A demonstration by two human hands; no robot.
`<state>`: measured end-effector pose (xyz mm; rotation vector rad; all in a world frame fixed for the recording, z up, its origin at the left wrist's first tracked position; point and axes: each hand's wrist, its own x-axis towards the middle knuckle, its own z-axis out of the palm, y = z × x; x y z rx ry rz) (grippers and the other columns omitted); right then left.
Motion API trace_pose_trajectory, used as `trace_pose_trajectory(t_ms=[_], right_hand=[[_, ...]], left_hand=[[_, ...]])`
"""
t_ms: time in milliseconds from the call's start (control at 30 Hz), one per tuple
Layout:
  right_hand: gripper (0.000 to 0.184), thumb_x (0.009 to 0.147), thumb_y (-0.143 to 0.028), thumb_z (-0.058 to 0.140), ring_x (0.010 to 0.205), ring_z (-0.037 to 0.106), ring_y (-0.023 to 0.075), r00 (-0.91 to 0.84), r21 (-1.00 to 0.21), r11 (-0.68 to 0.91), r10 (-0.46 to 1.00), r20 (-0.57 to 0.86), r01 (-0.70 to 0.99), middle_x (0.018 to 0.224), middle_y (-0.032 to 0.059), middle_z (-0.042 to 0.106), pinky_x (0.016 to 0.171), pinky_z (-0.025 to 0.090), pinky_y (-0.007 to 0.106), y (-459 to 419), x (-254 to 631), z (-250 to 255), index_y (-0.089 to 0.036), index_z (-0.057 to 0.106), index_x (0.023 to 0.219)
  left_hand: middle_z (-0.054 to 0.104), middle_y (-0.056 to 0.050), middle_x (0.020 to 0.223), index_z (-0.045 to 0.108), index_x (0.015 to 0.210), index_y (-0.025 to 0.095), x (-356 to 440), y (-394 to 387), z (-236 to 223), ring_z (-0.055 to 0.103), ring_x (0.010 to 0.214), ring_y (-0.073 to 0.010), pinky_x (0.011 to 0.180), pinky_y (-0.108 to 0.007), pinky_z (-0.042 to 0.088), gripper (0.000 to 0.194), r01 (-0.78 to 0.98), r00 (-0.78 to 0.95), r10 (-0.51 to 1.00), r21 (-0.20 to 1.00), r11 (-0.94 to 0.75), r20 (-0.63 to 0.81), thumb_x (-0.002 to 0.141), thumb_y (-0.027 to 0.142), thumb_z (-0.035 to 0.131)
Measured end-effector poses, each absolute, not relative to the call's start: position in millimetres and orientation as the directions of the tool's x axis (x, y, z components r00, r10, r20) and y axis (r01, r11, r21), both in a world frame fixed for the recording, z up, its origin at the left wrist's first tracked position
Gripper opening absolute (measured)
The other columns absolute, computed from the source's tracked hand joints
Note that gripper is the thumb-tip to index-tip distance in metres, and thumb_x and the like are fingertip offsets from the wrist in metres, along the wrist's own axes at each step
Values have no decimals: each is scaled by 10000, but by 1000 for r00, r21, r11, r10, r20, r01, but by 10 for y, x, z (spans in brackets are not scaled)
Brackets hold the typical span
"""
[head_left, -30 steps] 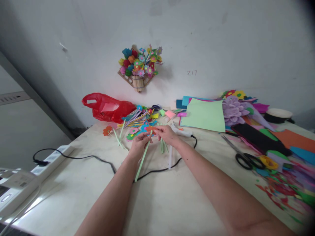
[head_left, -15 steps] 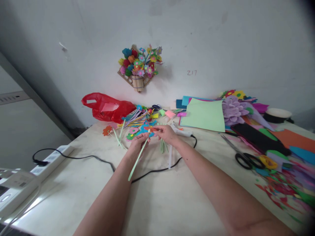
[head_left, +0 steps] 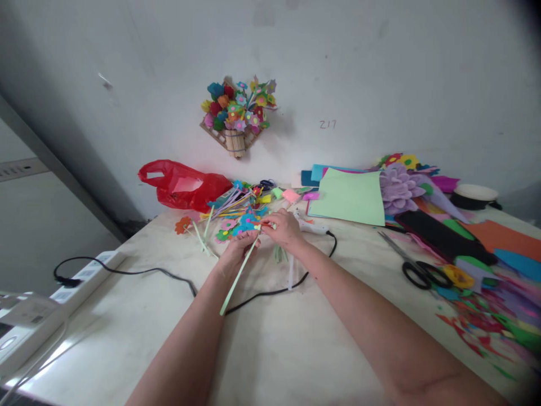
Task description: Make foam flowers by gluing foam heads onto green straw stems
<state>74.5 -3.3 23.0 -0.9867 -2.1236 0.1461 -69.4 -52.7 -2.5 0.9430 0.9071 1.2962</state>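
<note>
My left hand is closed on a pale green strip, whose long end slants down towards me. My right hand pinches a small orange piece at the strip's upper end; fingers hide much of it, and I cannot tell whether the two are joined. Just behind my hands lie blue cut-out flowers with pink dots. A pink flower is to their left. A white glue gun rests beyond my right wrist, and more green strips lie partly under that hand.
A black cable runs across the table beneath my forearms towards a white power strip. Scissors, a black phone-like slab and paper scraps lie right. A red plastic bag and green sheet are behind.
My right hand has curled more tightly around the orange piece, which shows less now. The strip's upper end has shifted slightly right. My left hand stays nearly in place.
</note>
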Motion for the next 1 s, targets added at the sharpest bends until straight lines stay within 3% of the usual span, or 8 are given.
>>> trace_pose_trajectory(t_ms=[300,667,833,1000], right_hand=[[150,758,-230,536,834,494,199,-425,-357,676,704,569,644,793,43,662,732,329,307,-41,745,231,-202,682,773],[209,744,-323,530,695,525,165,-356,-453,576,800,483,681,720,53,614,602,344,244,-63,745,227,-194,686,792],[203,741,-327,539,728,548,172,-412,-500,624,777,476,600,716,43,641,642,367,249,-49,781,252,-194,688,779],[231,708,-304,585,742,567,160,-448,-638,636,767,460,434,801,24,667,686,394,255,-39,820,274,-198,683,889]], left_hand=[[563,15,509,567,684,128,-653,-581,-1,295,307,-1,317,-175,125,219,-364,60,998,931,36,-15,610,290,695],[591,0,527,574,679,128,-639,-597,6,288,313,-4,321,-183,114,214,-360,36,999,933,27,-15,619,296,692],[585,6,533,571,670,129,-634,-601,23,296,325,-3,327,-182,133,211,-354,26,1000,935,11,-2,615,296,688],[572,9,521,568,661,127,-646,-594,8,308,339,-5,333,-175,147,197,-365,-11,1000,931,-29,27,614,280,683]])
